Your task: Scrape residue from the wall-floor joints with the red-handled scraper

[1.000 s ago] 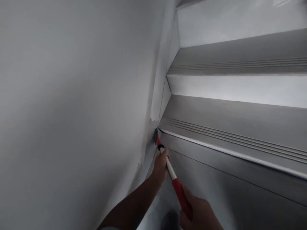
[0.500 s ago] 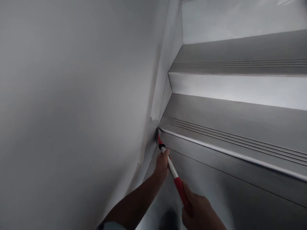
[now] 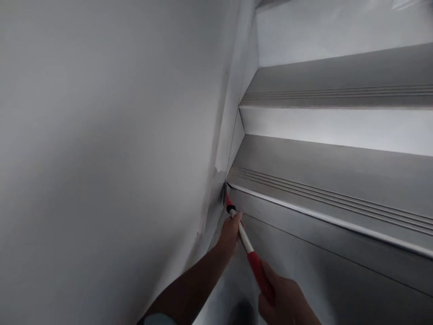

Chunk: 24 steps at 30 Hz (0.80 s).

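Observation:
I hold a long tool with a red and white handle (image 3: 248, 250) in both hands. My left hand (image 3: 229, 235) grips the white shaft close to its black collar. My right hand (image 3: 286, 300) is closed around the red grip lower down, at the frame's bottom edge. The tool's tip (image 3: 226, 195) presses into the corner where the grey wall (image 3: 101, 158) meets the nosing of a stair step (image 3: 321, 212). The tip itself is small and partly hidden in the corner.
Grey stairs rise to the right, with ribbed treads (image 3: 338, 95) and pale risers (image 3: 338, 128). A white skirting strip (image 3: 233, 99) runs up between wall and steps. A dark shape (image 3: 240, 311), perhaps my shoe, shows at the bottom.
The view and both hands shifted slightly right and down. The tool tip stays in the same corner under the step nosing; both grips are unchanged.

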### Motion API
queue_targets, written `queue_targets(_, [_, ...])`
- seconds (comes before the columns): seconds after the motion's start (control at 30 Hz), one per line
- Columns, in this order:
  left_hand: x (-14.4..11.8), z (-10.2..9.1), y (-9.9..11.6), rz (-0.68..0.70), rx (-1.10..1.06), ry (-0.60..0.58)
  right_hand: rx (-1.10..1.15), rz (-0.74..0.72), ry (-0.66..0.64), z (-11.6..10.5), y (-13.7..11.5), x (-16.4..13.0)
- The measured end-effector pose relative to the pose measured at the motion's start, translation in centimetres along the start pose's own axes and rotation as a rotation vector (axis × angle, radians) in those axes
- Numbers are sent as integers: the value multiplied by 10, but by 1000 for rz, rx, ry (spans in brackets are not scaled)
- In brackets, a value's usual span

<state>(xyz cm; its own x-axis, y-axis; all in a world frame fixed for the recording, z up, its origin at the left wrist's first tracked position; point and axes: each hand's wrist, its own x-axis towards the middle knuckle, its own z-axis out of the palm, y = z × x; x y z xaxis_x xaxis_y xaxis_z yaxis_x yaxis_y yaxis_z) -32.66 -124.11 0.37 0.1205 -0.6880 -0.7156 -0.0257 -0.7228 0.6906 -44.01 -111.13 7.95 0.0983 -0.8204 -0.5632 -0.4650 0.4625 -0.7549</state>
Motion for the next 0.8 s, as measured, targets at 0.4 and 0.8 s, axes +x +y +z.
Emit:
queue_targets(0.4, [3, -1, -1, -10, 13, -26, -42, 39, -26, 6, -2, 3])
queue_targets(0.8, [4, 3, -1, -25, -94, -36, -53, 50, -70, 2, -9, 8])
